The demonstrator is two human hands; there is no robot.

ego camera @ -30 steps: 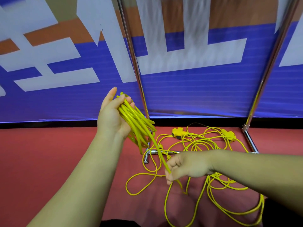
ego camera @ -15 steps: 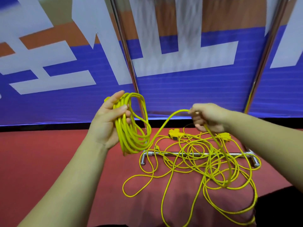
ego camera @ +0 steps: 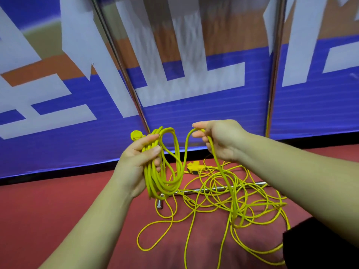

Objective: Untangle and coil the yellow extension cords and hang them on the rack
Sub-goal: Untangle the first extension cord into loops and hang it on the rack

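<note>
**Left hand** (ego camera: 138, 162): fingers and thumb are curled round a coiled bundle (ego camera: 165, 177) of yellow extension cord. Several loops are gathered in the grip and hang below the hand. A round yellow plug (ego camera: 136, 135) is seen just above the fingertips.

**Connecting strand** (ego camera: 185, 150): one length is led up out of the bundle and arched across the gap between the hands.

**Right hand** (ego camera: 219, 141): the strand is pinched between thumb and fingertips, with the other fingers loosely curled. From this hand the cord drops to the floor.

**Loose tangle** (ego camera: 242, 197): it is spread on the red floor (ego camera: 58, 210) below and beyond the right hand, and is draped over the rack's base bar (ego camera: 213, 188). A yellow socket block (ego camera: 193, 167) is seen between the hands, further off.

**Rack uprights**: one (ego camera: 124, 65) is placed beyond the left hand, the other (ego camera: 272, 84) beyond the right. No cord is seen hung on them, and the top rail is out of view.

**Progress, as judged**: one coil is partly formed, while the larger share of cord is left untangled and uncoiled. The number of cords in the tangle cannot be told. Hanging is not yet begun.
</note>
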